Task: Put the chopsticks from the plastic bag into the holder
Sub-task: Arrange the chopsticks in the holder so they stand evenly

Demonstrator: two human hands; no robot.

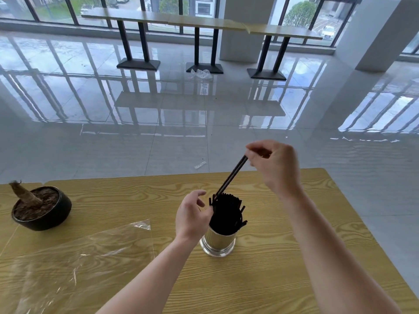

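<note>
on wooden table point(294, 257) (glossy tiled floor point(158, 143))

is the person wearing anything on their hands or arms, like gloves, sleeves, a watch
No. The left hand and right hand are both bare, with no gloves, and no rings show. Both forearms are uncovered as far as the frame shows: no sleeves, watch or bracelet in view.

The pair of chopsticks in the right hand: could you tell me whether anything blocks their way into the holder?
Yes: the holder is already packed with black chopsticks, and the held pair meets that bundle's top left edge. The left hand rests against the bundle's left side.
</note>
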